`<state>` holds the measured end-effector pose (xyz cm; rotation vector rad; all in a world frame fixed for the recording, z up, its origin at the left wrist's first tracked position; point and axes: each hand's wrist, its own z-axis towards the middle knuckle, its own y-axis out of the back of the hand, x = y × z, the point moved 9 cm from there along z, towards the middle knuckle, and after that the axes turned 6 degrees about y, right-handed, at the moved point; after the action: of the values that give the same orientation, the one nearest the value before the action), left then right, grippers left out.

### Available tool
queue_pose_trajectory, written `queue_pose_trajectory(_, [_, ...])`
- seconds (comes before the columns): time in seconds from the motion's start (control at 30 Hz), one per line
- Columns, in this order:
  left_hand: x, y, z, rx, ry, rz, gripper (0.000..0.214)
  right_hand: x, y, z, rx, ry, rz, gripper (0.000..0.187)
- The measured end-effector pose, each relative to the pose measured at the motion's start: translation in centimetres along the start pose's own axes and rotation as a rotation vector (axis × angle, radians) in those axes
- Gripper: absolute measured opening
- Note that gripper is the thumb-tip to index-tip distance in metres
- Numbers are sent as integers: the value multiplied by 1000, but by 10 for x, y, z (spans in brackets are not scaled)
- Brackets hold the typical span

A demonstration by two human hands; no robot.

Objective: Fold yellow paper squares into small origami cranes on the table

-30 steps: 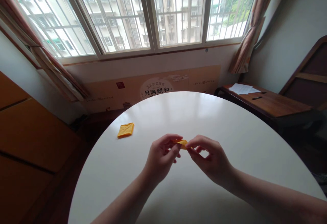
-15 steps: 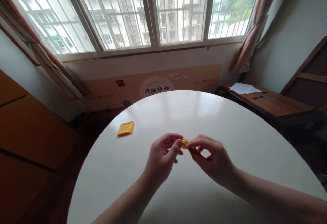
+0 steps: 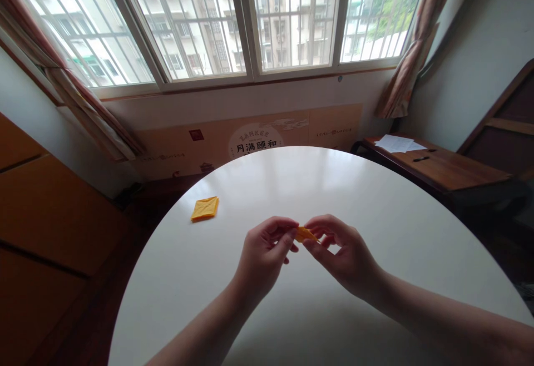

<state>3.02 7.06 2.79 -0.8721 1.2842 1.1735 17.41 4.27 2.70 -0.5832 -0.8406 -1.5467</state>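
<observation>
Above the round white table point(image 3: 359, 193), a small piece of folded yellow paper point(image 3: 306, 235) is held between my two hands. My left hand point(image 3: 269, 246) pinches its left end between thumb and fingers. My right hand point(image 3: 342, 252) curls around its right side, index finger at the far edge and thumb at the near edge. A pointed tip of the paper shows between that thumb and finger. My fingers hide part of its folds. Farther left on the tabletop lies a flat yellow folded square point(image 3: 204, 209), apart from both hands.
Beyond the table are a barred window point(image 3: 292, 21) and a printed panel point(image 3: 175, 149) low on the wall. A wooden desk point(image 3: 471, 171) at the right bears paper sheets point(image 3: 398, 143) and a dark pen-like object point(image 3: 421, 159). An orange-brown cabinet point(image 3: 41, 204) stands left.
My right thumb and index finger have spread from a tight pinch to the paper's two edges, so more of the paper shows. My left hand keeps its grip almost unmoved.
</observation>
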Motion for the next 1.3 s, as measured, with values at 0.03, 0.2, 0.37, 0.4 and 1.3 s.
queue_pose_trajectory(0.03, [-2,0,-1,2,-27,31,11,-4,-1,-1,7,-38,33,15])
queue_pose_trajectory(0.2, [-11,-1,-5,-5,-168,215,16,-23,-6,-3,29,-223,172,20])
queue_pose_trajectory(0.37, [0,2,-1,-25,-49,77,25,-31,-9,-4,41,-279,232,26])
queue_pose_trajectory(0.4, [3,3,0,-30,-3,18,27,-32,-9,-4,45,-286,249,27])
queue_pose_trajectory(1.3, [8,5,3,-34,112,8,23,-38,-18,-7,90,-394,403,30])
